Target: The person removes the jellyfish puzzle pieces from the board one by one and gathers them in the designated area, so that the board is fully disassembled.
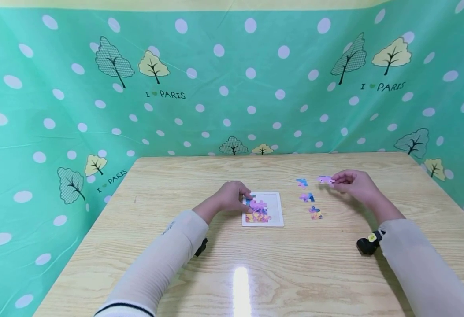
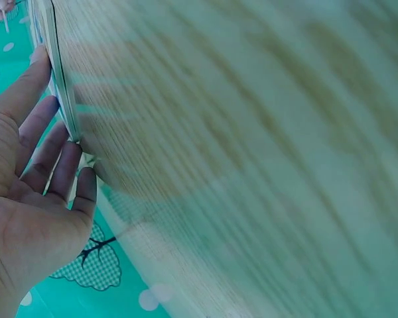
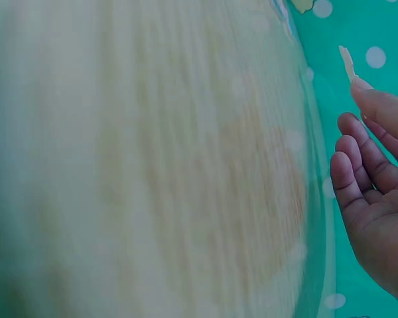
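My right hand point(image 1: 355, 185) pinches a pink puzzle piece point(image 1: 324, 179) between thumb and fingertips, lifted above the table. In the right wrist view that puzzle piece point(image 3: 347, 63) appears edge-on, a thin pale strip. A white square puzzle tray point(image 1: 276, 210) lies flat, its left part filled with colourful joined pieces point(image 1: 258, 211) and its right part bare. At the tray's left side my left hand point(image 1: 231, 197) rests with fingertips over the edge. The left wrist view has the left hand point(image 2: 33, 218) with fairly straight fingers against the tray's edge point(image 2: 65, 79).
Three loose puzzle pieces lie right of the tray: a blue-and-pink one point(image 1: 302, 182), a pink-and-blue one point(image 1: 307, 197) and a yellow-and-blue one point(image 1: 316, 213). The wooden table point(image 1: 168, 185) meets a green dotted cloth point(image 1: 200, 110) behind.
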### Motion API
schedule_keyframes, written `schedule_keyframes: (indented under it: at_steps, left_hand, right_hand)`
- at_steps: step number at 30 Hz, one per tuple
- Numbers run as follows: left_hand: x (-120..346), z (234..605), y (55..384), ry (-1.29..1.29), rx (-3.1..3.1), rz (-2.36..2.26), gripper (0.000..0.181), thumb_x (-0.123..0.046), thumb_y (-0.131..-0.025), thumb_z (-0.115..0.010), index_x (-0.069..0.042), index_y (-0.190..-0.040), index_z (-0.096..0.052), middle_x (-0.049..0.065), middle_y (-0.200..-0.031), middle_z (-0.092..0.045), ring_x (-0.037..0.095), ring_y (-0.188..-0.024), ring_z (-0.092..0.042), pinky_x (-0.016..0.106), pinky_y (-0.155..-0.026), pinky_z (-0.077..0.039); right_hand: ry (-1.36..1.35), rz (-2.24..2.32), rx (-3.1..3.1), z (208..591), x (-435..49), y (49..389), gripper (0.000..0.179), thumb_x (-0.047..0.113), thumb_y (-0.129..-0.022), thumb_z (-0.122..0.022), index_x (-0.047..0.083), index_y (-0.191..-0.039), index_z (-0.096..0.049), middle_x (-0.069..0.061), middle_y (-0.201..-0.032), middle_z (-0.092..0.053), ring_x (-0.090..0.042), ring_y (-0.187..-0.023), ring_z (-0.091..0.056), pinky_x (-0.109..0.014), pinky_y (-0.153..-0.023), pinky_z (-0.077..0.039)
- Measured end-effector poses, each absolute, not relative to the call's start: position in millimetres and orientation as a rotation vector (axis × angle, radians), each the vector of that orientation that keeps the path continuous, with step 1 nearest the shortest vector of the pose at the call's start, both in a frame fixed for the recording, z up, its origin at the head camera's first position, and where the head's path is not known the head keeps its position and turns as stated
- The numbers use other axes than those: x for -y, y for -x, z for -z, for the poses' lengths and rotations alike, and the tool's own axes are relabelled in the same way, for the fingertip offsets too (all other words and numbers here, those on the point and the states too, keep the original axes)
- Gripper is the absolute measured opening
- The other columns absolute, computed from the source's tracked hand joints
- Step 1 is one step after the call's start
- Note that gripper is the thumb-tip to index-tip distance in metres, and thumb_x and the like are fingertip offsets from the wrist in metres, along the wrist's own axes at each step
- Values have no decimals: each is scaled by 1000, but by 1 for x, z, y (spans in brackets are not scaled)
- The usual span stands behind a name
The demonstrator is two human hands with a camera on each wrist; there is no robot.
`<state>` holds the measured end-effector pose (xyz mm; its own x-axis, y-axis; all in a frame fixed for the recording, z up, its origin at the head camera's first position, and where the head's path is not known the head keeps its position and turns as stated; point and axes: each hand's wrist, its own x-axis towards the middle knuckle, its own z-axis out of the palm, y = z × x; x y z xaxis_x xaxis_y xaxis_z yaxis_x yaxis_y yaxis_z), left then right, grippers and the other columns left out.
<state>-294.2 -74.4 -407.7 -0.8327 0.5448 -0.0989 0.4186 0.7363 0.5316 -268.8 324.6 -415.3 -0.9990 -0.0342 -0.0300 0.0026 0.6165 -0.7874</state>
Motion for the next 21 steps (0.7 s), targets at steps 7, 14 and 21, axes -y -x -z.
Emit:
schedule_keyframes:
  at_steps: [7, 14, 21]
  left_hand:
    - [74, 408, 294, -763, -2691, -726, 34, -30, -74, -87, -14, -102, -76, 2, -122, -64, 23, -118, -55, 34, -105, -39]
    - [73, 407, 294, -764, -2689, -743, 34, -29, -74, -87, -14, -102, -76, 3, -122, -64, 23, -117, -55, 36, -106, -38]
    - [73, 406, 293, -748, -2690, -744, 34, -29, -74, -87, -14, -102, -76, 3, -122, -64, 23, -117, -55, 35, -105, -39]
  right_hand:
    - [68, 1291, -2801, 419, -326, 279, 37, 21, -91, -70, -2, -117, -60, -17, -107, -60, -27, -95, -56, -25, -72, -52]
    - [76, 1217, -2843, 422, -325, 284, 32, 16, -90, -70, -1, -116, -62, -16, -106, -61, -28, -96, -55, -25, -74, -49]
    - [74, 1148, -2876, 423, -323, 288, 31, 20, -90, -72, -1, -111, -65, -14, -101, -61, -28, -91, -54, -31, -74, -48]
